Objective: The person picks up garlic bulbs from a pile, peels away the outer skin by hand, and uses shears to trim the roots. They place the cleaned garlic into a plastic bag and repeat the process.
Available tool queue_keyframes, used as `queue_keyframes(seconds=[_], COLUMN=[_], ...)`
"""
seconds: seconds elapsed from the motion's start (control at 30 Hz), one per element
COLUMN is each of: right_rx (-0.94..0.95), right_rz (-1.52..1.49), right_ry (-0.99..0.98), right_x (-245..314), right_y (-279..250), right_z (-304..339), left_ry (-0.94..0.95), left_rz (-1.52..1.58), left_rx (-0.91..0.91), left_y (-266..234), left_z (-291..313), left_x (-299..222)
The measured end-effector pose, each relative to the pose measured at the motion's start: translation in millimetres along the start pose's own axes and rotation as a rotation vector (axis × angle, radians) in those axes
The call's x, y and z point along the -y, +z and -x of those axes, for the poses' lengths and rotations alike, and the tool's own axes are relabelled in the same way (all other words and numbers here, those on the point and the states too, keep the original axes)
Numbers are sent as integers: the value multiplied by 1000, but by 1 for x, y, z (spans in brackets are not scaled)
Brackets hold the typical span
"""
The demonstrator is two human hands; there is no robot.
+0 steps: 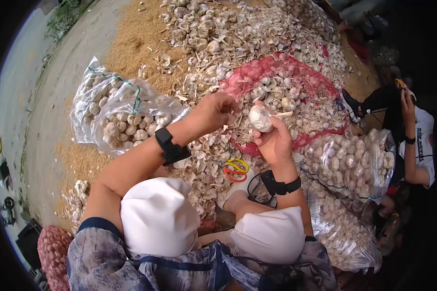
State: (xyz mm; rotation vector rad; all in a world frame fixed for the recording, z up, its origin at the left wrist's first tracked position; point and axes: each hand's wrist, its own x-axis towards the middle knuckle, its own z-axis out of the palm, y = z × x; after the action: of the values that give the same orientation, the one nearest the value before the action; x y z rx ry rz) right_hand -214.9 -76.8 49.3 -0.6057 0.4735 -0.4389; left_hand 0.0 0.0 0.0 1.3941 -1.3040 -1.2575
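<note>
My right hand (277, 144) is closed round a whitish garlic bulb (260, 118), whose dry stalk points to the right. A little to the left of the bulb and apart from it, my left hand (219, 109) has its fingers curled together. Whether anything is between them is hidden. Beyond both hands lies a red mesh sack (247, 73), spread open with loose garlic bulbs (275, 92) in it. Scissors (235, 170) with one yellow and one red handle lie between my legs, on a layer of peeled garlic skins (192, 186).
Clear plastic bags of garlic stand on the left (126, 104) and on the right (342, 155). A garlic heap (199, 29) and tan husks (131, 48) cover the ground beyond. Another person (422, 136) sits at the far right. A full red mesh sack (54, 257) stands lower left.
</note>
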Motion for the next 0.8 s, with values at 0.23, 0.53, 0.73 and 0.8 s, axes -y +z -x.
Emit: queue_keyframes(seconds=[0.23,0.53,0.73,0.8], right_rx=[-162,-117,-56,-8], right_rz=[494,569,184,-16], right_ry=[-210,-175,-105,-75], right_x=[-12,-6,-1,0], right_y=[14,16,22,15], right_z=[-2,2,4,3], left_ry=[-161,-239,-295,-191], left_rz=[295,493,433,-393], left_rx=[-23,36,8,51], left_y=[2,-2,-8,-11], left_z=[8,8,4,0], left_x=[-48,-38,-26,-11])
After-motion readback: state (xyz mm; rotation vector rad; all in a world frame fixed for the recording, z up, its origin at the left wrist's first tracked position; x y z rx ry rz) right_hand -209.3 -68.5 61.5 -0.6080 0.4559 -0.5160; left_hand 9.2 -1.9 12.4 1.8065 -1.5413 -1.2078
